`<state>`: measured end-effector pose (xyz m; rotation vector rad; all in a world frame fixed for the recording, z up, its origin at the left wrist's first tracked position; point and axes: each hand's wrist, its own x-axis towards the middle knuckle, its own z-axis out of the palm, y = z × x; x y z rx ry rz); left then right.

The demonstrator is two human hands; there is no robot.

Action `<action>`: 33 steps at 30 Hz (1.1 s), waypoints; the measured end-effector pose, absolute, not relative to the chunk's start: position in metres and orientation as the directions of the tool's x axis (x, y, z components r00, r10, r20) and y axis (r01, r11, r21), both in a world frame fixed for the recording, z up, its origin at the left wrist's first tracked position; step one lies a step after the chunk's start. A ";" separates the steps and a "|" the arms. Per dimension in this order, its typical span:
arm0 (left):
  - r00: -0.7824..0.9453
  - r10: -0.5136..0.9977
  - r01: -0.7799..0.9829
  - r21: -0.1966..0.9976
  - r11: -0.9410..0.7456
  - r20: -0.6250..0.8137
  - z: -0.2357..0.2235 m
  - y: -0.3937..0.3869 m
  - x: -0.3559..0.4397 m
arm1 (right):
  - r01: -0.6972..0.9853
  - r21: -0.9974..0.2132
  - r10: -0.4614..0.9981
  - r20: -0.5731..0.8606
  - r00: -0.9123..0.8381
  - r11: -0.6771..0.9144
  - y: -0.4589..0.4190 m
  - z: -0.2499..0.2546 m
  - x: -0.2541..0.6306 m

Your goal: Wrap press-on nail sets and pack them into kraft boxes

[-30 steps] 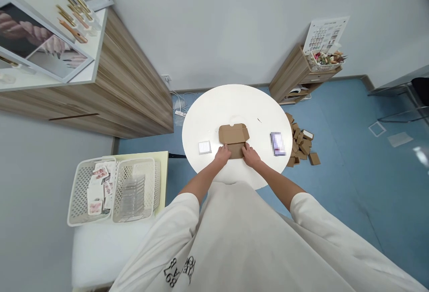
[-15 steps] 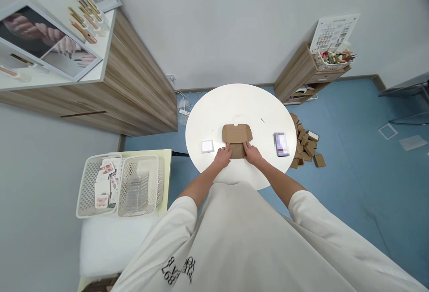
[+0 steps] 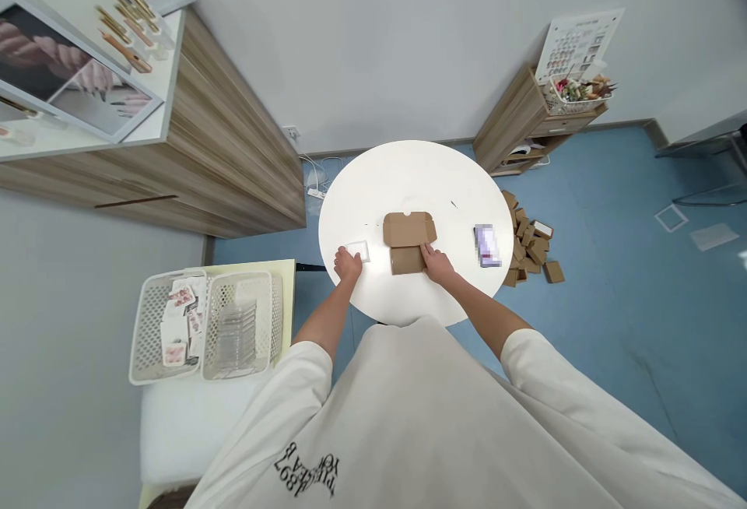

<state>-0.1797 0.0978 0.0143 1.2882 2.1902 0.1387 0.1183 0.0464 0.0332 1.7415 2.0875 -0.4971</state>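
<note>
An open brown cardboard box (image 3: 408, 260) lies on the round white table (image 3: 402, 174), its flap lid folded back toward the wall. At the box's right side, my right hand (image 3: 439, 265) grips the edge with fingertips near the lid fold. My left hand (image 3: 348, 265) is at a small flat white case (image 3: 358, 250) left of the box. Its fingers curl at the case's left edge and the thumb lies along the near side. The case still appears to rest on the tabletop.
A purple-and-white packet (image 3: 487, 246) lies at the table's right. Several small cardboard boxes (image 3: 528, 248) are heaped on the floor beyond it. To the left are two white baskets, one with printed cards (image 3: 177, 322), one with clear plastic cases (image 3: 237, 334). A wooden cabinet (image 3: 233, 128) stands behind.
My left hand has left the box's front left edge and moved left to the white case. My right hand stays at the box's right side. The view has shifted slightly.
</note>
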 end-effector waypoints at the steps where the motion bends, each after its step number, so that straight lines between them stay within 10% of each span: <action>1: -0.359 0.813 0.753 0.372 0.542 -0.458 0.012 0.099 -0.181 | 0.985 -0.024 0.850 -0.502 -0.162 0.174 0.047 0.033 0.118; 21: -0.153 0.873 0.551 0.694 0.464 -0.463 0.026 0.089 -0.140 | 0.981 -0.176 0.868 -0.473 -0.153 0.077 0.044 0.036 0.121; 33: 0.093 0.851 0.827 0.516 0.223 -0.517 0.028 0.068 -0.055 | 0.973 -0.225 0.883 -0.447 -0.144 0.045 0.041 0.026 0.127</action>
